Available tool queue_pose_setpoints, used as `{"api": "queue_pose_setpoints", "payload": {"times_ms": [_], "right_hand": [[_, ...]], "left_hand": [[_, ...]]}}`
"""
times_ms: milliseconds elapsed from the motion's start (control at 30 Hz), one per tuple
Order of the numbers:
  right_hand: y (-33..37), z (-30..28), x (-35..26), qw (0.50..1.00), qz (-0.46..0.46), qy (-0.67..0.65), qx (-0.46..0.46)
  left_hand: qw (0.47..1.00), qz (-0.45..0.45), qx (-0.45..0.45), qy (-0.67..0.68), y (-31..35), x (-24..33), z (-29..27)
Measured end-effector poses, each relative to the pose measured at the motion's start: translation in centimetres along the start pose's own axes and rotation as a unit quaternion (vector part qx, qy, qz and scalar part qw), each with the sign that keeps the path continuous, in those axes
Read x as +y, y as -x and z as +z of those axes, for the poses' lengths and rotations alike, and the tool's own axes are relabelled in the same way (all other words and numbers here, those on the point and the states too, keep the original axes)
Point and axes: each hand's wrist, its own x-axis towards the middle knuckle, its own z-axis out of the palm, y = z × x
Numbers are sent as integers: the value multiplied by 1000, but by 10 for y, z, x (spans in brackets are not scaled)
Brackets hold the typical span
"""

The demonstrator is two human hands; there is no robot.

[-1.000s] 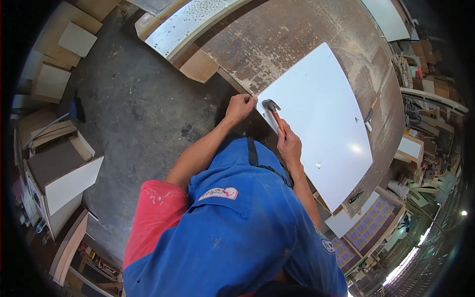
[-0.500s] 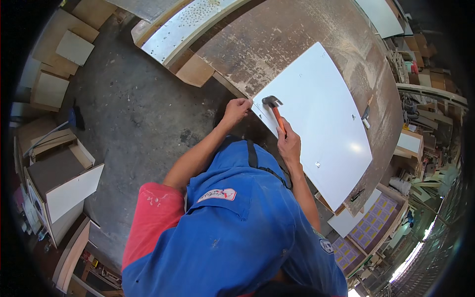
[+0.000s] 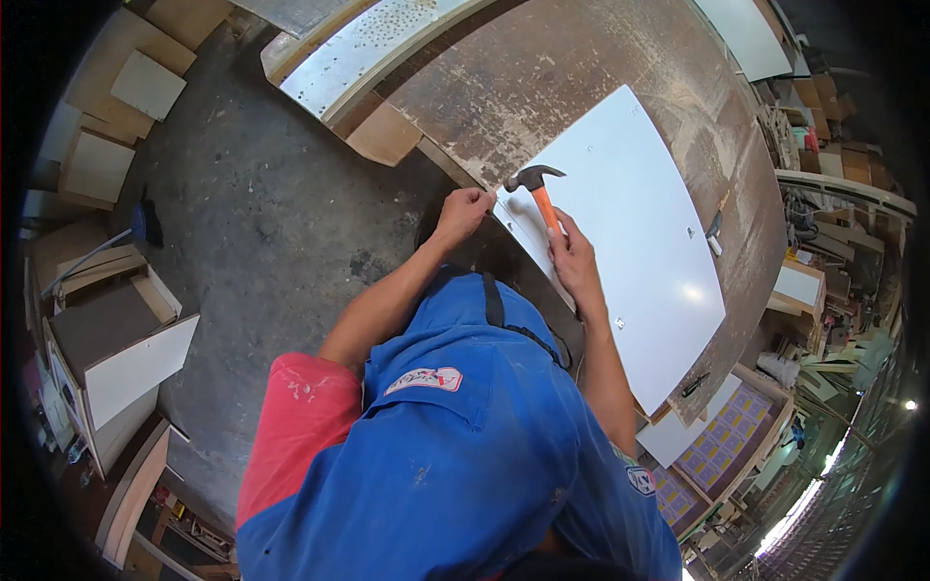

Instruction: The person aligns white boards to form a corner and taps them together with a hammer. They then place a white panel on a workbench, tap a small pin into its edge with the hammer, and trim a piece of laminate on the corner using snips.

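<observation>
A claw hammer [image 3: 544, 200] with a black head and an orange handle is gripped in my right hand [image 3: 575, 259]. Its head hangs above the left corner of a white panel [image 3: 630, 242], with the face pointing left toward my other hand. At that corner, my left hand [image 3: 466, 215] is closed in a pinch against the panel's edge. Whatever is between its fingertips is too small to make out. Several small metal fittings [image 3: 620, 322] are set in the panel's white surface.
The panel lies on a worn brown workbench [image 3: 484, 87]. A knife-like tool [image 3: 715, 235] and a small dark tool [image 3: 695, 384] rest near the panel's right side. A long white-topped board [image 3: 373, 44] is at the far left of the bench. Cabinet parts [image 3: 140, 363] stand on the floor leftward.
The hammer has been raised and turned, so its head now points left toward my left hand. My right hand shifted slightly right. My left hand stays at the corner.
</observation>
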Motion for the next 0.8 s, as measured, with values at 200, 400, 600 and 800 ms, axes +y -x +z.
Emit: {"api": "queue_pose_setpoints", "payload": {"times_ms": [200, 400, 600, 800], "right_hand": [[6, -5, -14, 983, -84, 160, 24], [17, 14, -17, 972, -151, 162, 79], [27, 24, -37, 912, -224, 339, 47], [28, 29, -50, 885, -221, 407, 46]], "left_hand": [[998, 1, 19, -53, 8, 11, -2], [992, 2, -43, 118, 11, -1, -1], [994, -14, -14, 104, 20, -3, 2], [989, 82, 29, 117, 27, 0, 2]]}}
